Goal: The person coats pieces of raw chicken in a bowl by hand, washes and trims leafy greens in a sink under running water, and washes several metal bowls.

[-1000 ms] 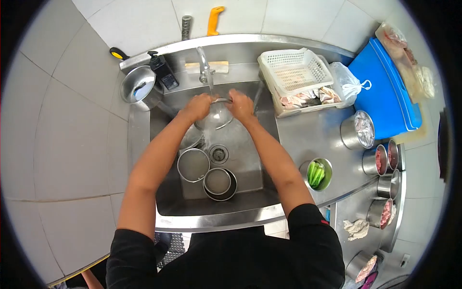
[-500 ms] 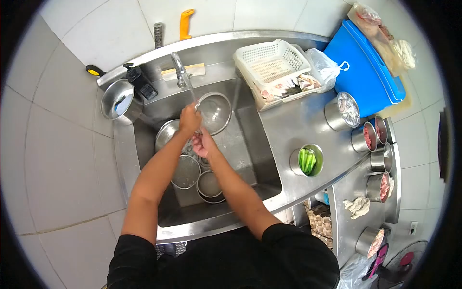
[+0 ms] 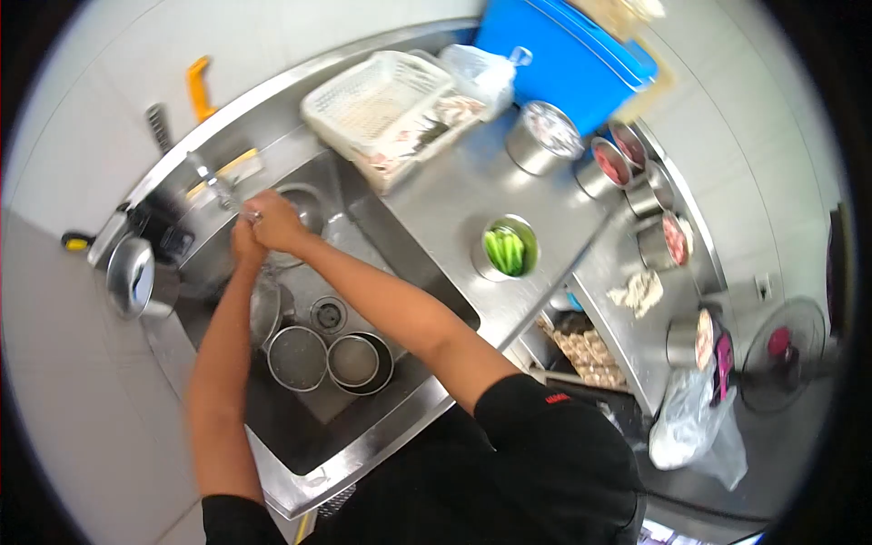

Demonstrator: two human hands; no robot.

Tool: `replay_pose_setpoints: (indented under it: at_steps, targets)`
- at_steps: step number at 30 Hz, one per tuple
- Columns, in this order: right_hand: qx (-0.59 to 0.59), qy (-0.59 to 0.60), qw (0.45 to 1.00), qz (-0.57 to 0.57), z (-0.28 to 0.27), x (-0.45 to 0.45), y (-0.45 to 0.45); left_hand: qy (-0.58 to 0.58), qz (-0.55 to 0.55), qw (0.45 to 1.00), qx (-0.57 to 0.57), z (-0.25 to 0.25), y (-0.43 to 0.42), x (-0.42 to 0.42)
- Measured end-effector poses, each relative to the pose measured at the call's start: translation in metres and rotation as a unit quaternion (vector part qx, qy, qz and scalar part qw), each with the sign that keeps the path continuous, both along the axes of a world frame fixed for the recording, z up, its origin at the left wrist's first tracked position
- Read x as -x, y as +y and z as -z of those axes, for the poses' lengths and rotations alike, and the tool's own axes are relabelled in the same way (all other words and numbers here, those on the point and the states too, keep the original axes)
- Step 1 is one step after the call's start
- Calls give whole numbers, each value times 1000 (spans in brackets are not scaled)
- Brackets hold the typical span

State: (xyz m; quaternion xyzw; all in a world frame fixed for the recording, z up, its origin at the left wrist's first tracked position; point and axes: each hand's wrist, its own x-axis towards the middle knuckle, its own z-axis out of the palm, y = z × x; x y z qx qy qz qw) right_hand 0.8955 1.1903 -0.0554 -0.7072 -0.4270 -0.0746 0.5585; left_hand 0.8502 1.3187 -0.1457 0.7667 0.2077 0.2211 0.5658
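Observation:
Beneath the faucet (image 3: pixel 211 179), my left hand (image 3: pixel 243 243) and my right hand (image 3: pixel 277 222) are together over the metal sink (image 3: pixel 413 304). My right hand's fingers curl in against my left hand; whether anything lies between them is hidden. The left fingers are mostly covered. A round metal bowl (image 3: pixel 309 202) sits partly behind my right hand. Below my forearms, in the sink, are another metal bowl (image 3: pixel 264 313), a round metal container (image 3: pixel 298 359) and a second round container (image 3: pixel 353 361) nested in a wider one. The drain (image 3: pixel 328 315) shows between my forearms.
A white basket (image 3: pixel 377 95) stands right of the faucet, beside a blue cooler (image 3: pixel 563 59). On the counter is a pot of green vegetables (image 3: pixel 505 250). Several metal pots of meat line the right side, near a cloth (image 3: pixel 638 293). A metal pot (image 3: pixel 141 277) stands left.
The view has swung, shifting the sink leftward. My hands, apart at different heights before, are now close together near the faucet. The drain has come into clearer view.

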Motion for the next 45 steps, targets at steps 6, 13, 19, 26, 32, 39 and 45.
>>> replay_pose_setpoints:
  at_steps: [6, 13, 19, 26, 32, 39, 45]
  targets:
    - [229, -31, 973, 1, -21, 12, 4, -266, -67, 912, 307, 1, -35, 6]
    - [314, -268, 904, -108, -68, -17, 36, 50, -95, 969, -222, -59, -75, 25]
    - [342, -388, 855, -26, 4, -47, 70, -73, -92, 956, -269, -71, -92, 63]
    - [567, -206, 740, -297, -45, -54, 48, -42, -287, 933, -213, -63, -117, 110]
    - [571, -215, 728, -312, -122, -60, -56, -33, -289, 910, -295, -89, -153, 86]
    - [567, -170, 721, -359, -173, -115, -231, 61, -267, 822, -500, -128, -205, 80]
    - [525, -123, 797, -271, -137, -165, -375, -92, -446, 817, -354, -88, -217, 91]
